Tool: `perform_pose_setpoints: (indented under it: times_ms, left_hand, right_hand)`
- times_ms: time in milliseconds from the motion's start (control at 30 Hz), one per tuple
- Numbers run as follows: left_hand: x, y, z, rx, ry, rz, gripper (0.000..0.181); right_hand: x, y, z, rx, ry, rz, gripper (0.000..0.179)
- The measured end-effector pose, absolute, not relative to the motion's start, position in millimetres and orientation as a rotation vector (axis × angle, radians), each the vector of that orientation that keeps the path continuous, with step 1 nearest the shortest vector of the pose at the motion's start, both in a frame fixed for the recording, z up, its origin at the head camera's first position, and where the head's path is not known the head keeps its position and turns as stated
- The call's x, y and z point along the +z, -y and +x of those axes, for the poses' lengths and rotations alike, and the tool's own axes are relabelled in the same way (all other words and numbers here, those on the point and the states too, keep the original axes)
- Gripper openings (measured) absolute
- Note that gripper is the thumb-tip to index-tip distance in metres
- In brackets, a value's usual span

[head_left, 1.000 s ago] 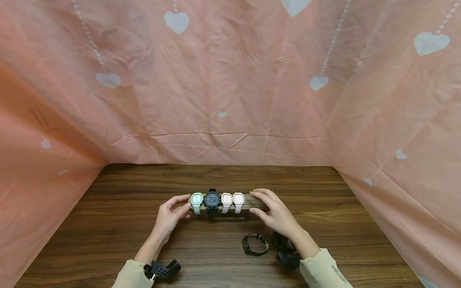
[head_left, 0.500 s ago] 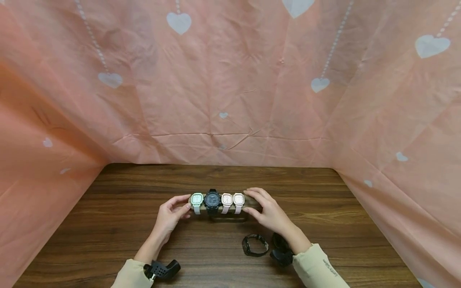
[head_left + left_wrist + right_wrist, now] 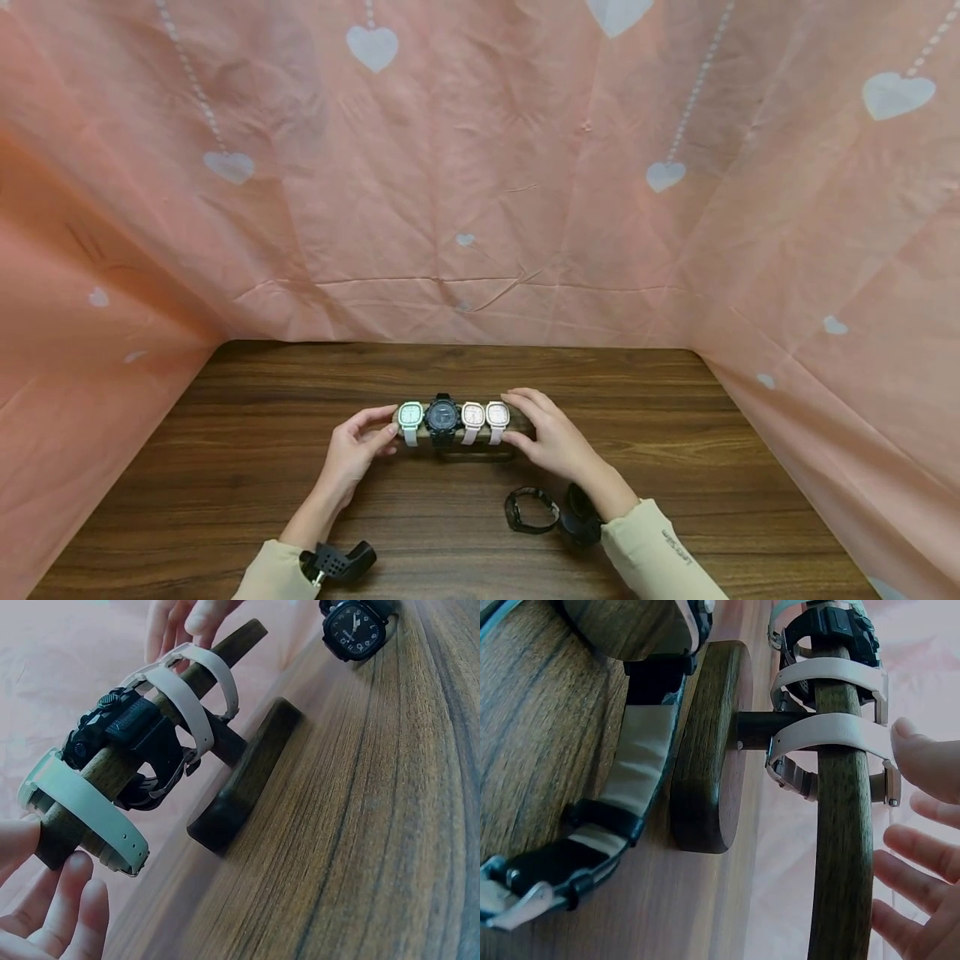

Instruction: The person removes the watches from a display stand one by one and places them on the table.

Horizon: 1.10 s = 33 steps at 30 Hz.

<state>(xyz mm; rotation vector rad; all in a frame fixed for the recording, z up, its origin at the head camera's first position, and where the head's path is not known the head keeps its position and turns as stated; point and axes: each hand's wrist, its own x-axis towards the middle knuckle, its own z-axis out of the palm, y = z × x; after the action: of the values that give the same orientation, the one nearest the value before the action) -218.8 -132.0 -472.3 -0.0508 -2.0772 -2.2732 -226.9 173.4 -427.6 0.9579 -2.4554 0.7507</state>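
A wooden T-bar watch stand [image 3: 480, 457] carries a row of watches: a mint-green watch [image 3: 410, 415], a black chunky watch [image 3: 442, 415] and two pale pink watches, the inner one [image 3: 472, 415] and the outer one [image 3: 497, 414]. My left hand [image 3: 351, 450] pinches the bar's left end between thumb and fingers, beside the mint watch. At the other side, my right hand [image 3: 555, 442] has its thumb tip at the outer pink watch's case. Its other fingers [image 3: 922, 851] spread loosely alongside the bare bar [image 3: 842, 855] in the right wrist view.
A loose black watch [image 3: 531, 510] lies on its side on the wooden table [image 3: 420, 542], near the right wrist's black camera [image 3: 580, 517]. Its dark square dial [image 3: 355, 631] faces the left wrist view. Pink heart-print cloth [image 3: 465, 167] surrounds the table's back and sides.
My right hand has moved left along the bar, from its right end up to the outer pink watch. The left hand and the watches stay about where they were.
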Motion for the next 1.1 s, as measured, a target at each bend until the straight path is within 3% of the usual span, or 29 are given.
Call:
perform_pose_setpoints:
  times_ms: [1100]
  left_hand:
    - [-471, 130, -217, -2.283, 2.054, -0.036, 0.032]
  right_hand:
    - [-425, -161, -232, 0.61, 2.585, 0.913, 0.051]
